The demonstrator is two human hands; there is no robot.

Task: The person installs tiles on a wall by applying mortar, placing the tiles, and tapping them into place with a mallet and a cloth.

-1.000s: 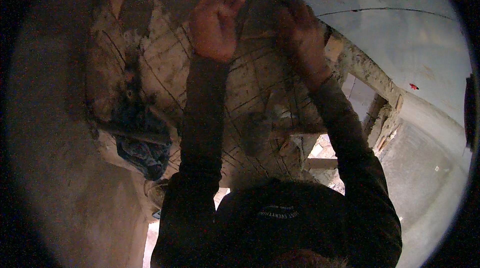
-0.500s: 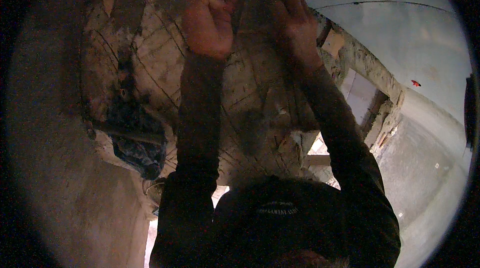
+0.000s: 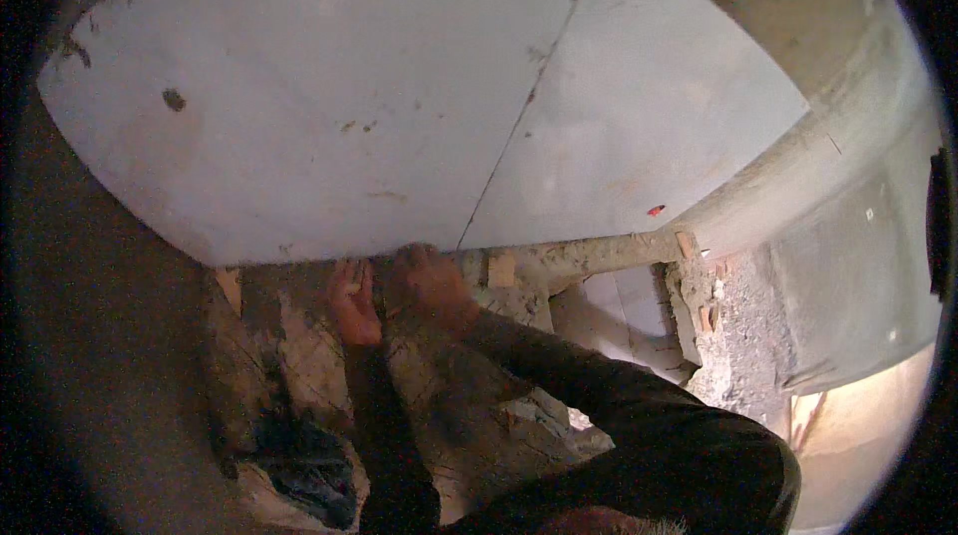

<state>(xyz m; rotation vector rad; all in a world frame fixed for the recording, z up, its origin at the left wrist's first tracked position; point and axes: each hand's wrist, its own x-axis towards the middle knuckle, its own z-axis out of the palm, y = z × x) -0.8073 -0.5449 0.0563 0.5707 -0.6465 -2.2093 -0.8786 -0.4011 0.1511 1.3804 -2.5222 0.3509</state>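
My left hand (image 3: pixel 354 300), palm toward me and fingers slightly bent, touches the rough mortar-covered surface (image 3: pixel 289 335) just below the edge of a large white panel (image 3: pixel 329 96). Beside it, my right hand (image 3: pixel 434 285) has its fingers curled at that same edge; what is under them is hidden. A thin seam divides that panel from a second white panel (image 3: pixel 649 96), which carries a small red piece (image 3: pixel 656 210). A small piece of tan board (image 3: pixel 501 269) lies along the edge to the right of my hands.
A recessed opening (image 3: pixel 609 310) with pale board inside is at right, beside broken masonry (image 3: pixel 709 315). Dark crumpled material (image 3: pixel 309 475) is at lower left. Grey plastered walls curve round the left and right sides, with a lit opening (image 3: pixel 838 415) at lower right.
The view has shifted, so the white panels now fill the upper half and both hands appear lower in the picture. The hands remain at the panel's edge, close together.
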